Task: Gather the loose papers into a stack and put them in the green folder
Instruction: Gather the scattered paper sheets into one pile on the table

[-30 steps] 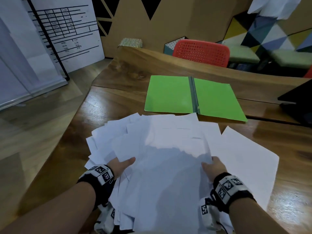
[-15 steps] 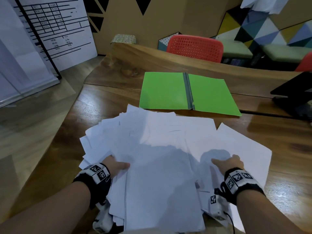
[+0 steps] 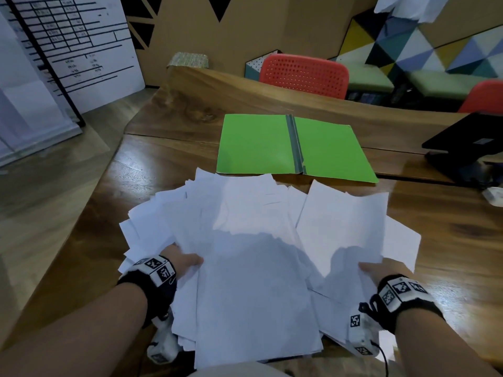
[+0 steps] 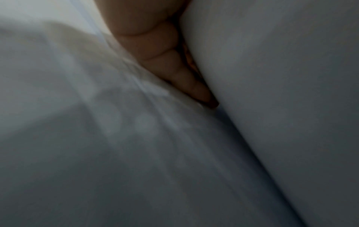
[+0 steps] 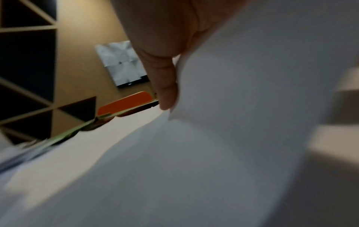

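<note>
At 12 o'clock from both hands, past the papers (image 3: 245, 240), lies open the green folder (image 3: 288, 145), spine running away. Left hand (image 3: 179, 261) pinches pile's 9 o'clock edge; right hand (image 3: 381, 270) grips a lifted sheet (image 3: 348, 227) at 3 o'clock.

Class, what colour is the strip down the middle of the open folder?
Dark grey, between the green halves of the folder; clearest in the head view.
</note>
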Tool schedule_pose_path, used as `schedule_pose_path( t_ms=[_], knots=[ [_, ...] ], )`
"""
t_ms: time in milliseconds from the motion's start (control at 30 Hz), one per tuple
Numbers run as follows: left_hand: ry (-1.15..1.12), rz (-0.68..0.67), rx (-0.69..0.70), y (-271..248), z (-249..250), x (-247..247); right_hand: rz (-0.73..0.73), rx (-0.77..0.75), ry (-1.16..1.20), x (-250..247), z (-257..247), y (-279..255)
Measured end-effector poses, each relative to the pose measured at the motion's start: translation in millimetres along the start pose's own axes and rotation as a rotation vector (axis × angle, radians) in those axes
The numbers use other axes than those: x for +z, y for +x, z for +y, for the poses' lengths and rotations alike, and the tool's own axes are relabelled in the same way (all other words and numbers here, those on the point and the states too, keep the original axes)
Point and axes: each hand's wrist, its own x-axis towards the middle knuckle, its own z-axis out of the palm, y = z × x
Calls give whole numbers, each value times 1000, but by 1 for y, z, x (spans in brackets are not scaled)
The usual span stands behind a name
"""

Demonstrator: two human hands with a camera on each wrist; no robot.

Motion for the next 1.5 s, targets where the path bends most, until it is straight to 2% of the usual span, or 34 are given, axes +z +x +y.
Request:
schedule_pose_path(
  t_ms=[133,233,300,333,400,433,467,533,633,800,967,1033,1100,1167,1267,1333,1400,1500],
  knots=[
    [21,2,2,-4,4,-1,88,-31,96,5,-6,2],
    [20,-17,3,-7,5,-2,291,-33,177,4,0,3],
    [21,-36,9,-8,5,-2,377,17,358,-1,3,1],
    [25,-36,9,-9,6,-2,328,61,431,-4,4,3],
    [42,-27,8,-11,6,-2,77,72,436,-3,3,3],
    [53,-24,8,-13,7,-2,-32,68,366,-3,3,2],
    [61,-26,6,-14,8,-3,-72,61,271,-2,2,0],
    [70,-29,8,-16,9,-3,-48,26,120,-2,4,1],
    [66,-34,13,-17,10,-4,73,4,107,-21,9,-5],
    [71,-43,8,-17,10,-4,368,-100,442,-66,7,-20],
    [134,-25,-28,-16,10,-3,412,-253,868,-111,-20,-35],
    [98,2,-26,-13,8,-2,411,-319,953,-121,-36,-44],
    [127,-20,-21,-16,11,-4,384,-361,885,-118,-55,-52],
    [161,-87,-49,-20,16,-8,289,-406,752,-97,-73,-56],
    [83,-113,-76,-19,16,-10,97,-424,579,-40,-80,-46],
    [17,-114,-84,-16,14,-11,18,-388,439,0,-79,-43],
    [18,-137,-87,-19,15,-12,-75,-360,322,34,-78,-51],
    [67,-130,-96,-19,15,-12,-220,-413,141,71,-78,-68]
  ],
)
